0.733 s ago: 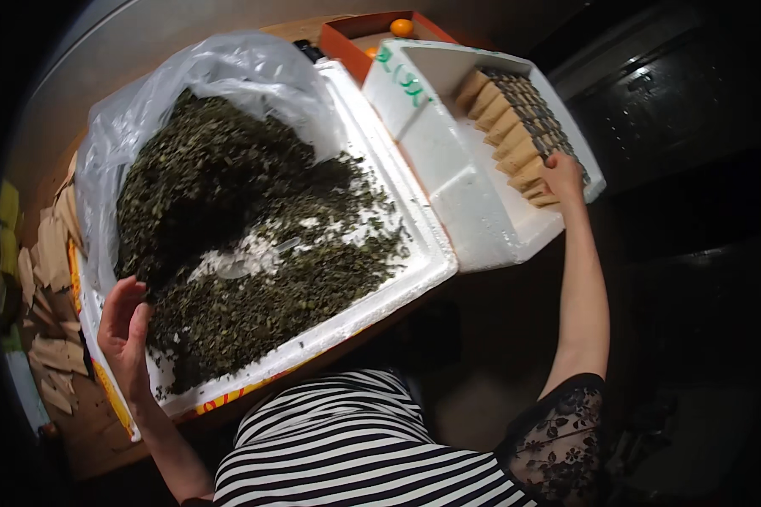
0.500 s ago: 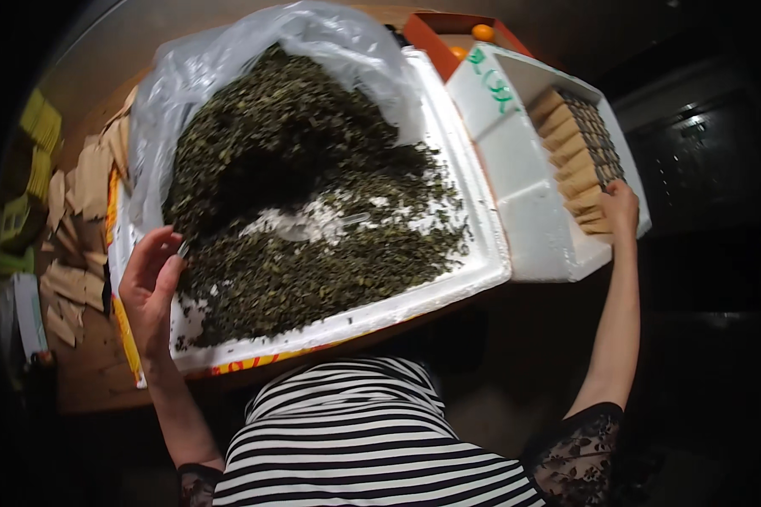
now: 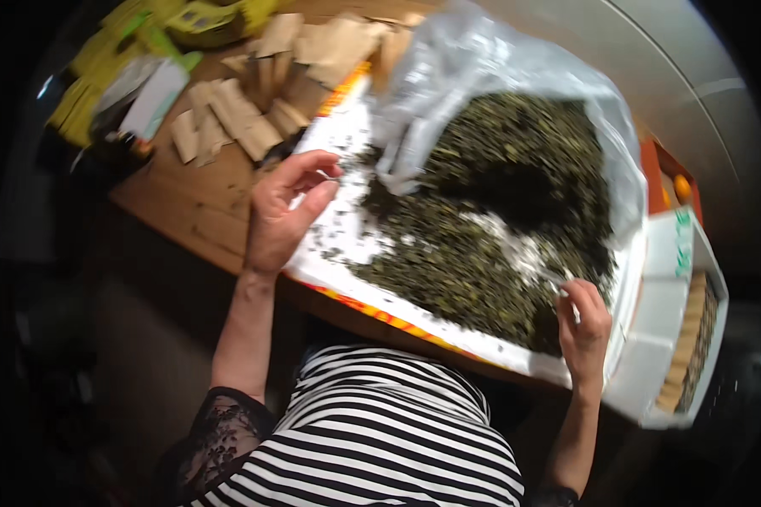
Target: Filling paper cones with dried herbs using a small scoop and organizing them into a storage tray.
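Note:
A mound of dried dark green leaves spills from a clear plastic bag onto a white foam tray. My left hand hovers over the tray's left edge, fingers loosely curled and thumb a little apart, with nothing visible in it. At the right of the leaves my right hand is closed in a pinch at the handle end of a clear plastic scoop. The scoop's bowl is hard to make out on a pale patch among the leaves.
Right of the tray stands a white foam box holding a row of filled brown paper packets. Behind it an orange-red box holds oranges. Flat brown paper bags and yellow-green packaging lie on the wooden table.
My view has turned left. My right hand has left the paper packets in the foam box and come to the scoop among the leaves. My left hand remains by the tray's left edge.

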Action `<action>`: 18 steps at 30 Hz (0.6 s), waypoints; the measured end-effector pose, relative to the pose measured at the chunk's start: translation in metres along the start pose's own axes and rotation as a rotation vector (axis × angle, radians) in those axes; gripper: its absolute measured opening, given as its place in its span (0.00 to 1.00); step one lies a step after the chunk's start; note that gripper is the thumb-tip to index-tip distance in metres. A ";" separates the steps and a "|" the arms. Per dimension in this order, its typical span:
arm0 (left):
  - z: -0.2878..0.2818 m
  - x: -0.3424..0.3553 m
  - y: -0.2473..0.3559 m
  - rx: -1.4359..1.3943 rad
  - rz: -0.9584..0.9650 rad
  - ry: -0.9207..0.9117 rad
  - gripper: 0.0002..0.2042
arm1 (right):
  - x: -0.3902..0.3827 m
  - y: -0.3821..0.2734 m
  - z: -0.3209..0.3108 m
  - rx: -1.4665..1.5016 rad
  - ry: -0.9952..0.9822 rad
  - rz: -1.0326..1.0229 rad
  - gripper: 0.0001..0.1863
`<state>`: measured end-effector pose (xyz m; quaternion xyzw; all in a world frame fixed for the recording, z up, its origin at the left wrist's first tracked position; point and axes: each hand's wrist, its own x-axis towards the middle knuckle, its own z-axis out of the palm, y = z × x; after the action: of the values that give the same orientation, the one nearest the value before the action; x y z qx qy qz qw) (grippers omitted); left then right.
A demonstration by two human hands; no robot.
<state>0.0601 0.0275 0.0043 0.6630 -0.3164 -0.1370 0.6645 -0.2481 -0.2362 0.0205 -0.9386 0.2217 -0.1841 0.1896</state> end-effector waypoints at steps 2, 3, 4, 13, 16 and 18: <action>-0.016 0.001 -0.006 0.039 -0.029 0.111 0.13 | 0.005 0.003 0.020 -0.090 0.025 -0.010 0.15; -0.029 0.000 -0.008 0.052 -0.054 0.177 0.13 | 0.010 0.002 0.026 -0.100 0.002 -0.024 0.16; -0.043 -0.001 -0.016 0.103 -0.075 0.258 0.12 | 0.009 0.009 0.032 -0.102 -0.016 -0.037 0.17; -0.144 0.038 -0.091 0.596 -0.115 0.547 0.15 | 0.000 0.021 0.048 -0.100 0.026 -0.060 0.10; -0.146 0.056 -0.098 1.033 0.242 0.121 0.27 | -0.003 0.026 0.046 -0.053 0.028 0.020 0.08; -0.148 0.062 -0.099 1.204 0.258 -0.025 0.27 | -0.002 0.025 0.044 -0.060 0.022 0.051 0.07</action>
<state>0.2199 0.1001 -0.0654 0.8766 -0.4235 0.1393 0.1811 -0.2397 -0.2437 -0.0288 -0.9359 0.2530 -0.1828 0.1635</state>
